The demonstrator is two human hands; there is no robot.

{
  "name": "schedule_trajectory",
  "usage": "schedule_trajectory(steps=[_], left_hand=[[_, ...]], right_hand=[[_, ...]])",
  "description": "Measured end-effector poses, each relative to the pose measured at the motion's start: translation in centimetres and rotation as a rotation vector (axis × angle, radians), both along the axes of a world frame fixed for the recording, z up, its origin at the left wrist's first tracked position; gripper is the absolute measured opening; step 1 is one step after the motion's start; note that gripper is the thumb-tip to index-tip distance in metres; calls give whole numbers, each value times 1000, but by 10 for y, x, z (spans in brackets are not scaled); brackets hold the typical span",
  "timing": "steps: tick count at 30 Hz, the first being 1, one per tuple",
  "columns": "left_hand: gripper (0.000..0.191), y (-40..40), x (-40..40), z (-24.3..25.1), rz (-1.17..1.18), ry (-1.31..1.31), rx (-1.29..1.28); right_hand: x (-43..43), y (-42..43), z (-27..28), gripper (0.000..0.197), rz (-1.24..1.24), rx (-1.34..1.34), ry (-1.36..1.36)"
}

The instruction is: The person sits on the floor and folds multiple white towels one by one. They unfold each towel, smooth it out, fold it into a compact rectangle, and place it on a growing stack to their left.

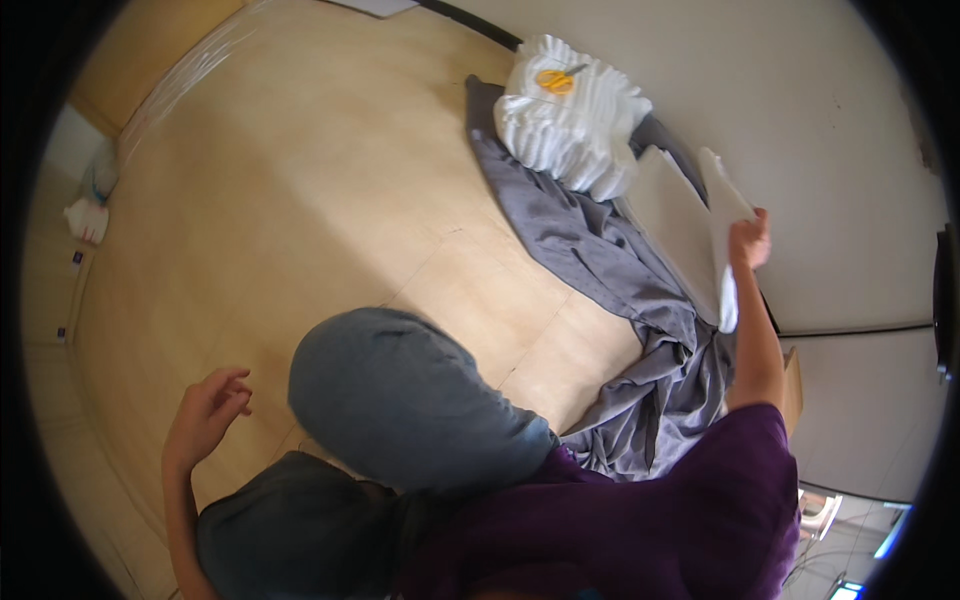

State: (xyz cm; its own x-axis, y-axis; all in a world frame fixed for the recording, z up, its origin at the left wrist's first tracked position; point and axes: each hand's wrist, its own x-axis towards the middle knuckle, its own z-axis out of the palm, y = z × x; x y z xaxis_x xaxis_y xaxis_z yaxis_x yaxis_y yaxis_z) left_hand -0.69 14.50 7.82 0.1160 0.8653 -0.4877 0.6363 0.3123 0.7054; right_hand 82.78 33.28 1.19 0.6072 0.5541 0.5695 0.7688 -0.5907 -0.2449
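Note:
My right hand (750, 238) grips the edge of a folded white cloth (721, 191), raised beside a flat stack of folded white cloth (671, 225) by the wall. My left hand (208, 412) hangs over the floor at the lower left, its fingers loosely bent and apart, with nothing held. A grey cloth (592, 251) lies crumpled along the floor, under the white stacks. Farther up is a thick pile of white folded fabric (574, 131), and scissors with yellow handles (556, 81) rest on top of it.
A pale wall (817, 150) runs along the right. Beige floor (300, 187) stretches to the left of the grey cloth. Clear plastic film (195, 64) lies at the upper left, near a wooden panel (157, 45). A white bag (88, 220) sits at the far left.

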Motion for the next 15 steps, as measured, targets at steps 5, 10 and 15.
schedule_trajectory(steps=[5, 10, 15], left_hand=[[32, -4, -9, -3, -42, -128, 28], [38, -10, -15, -4, -158, -86, 20], [62, -27, -13, -9, 334, -613, -200]], right_hand=[[-99, -31, 103, 35, 439, 270, 98], [-245, 6, 128, 35, 1028, 296, 130], [-458, 47, 67, 34, 1506, 7, 825]])
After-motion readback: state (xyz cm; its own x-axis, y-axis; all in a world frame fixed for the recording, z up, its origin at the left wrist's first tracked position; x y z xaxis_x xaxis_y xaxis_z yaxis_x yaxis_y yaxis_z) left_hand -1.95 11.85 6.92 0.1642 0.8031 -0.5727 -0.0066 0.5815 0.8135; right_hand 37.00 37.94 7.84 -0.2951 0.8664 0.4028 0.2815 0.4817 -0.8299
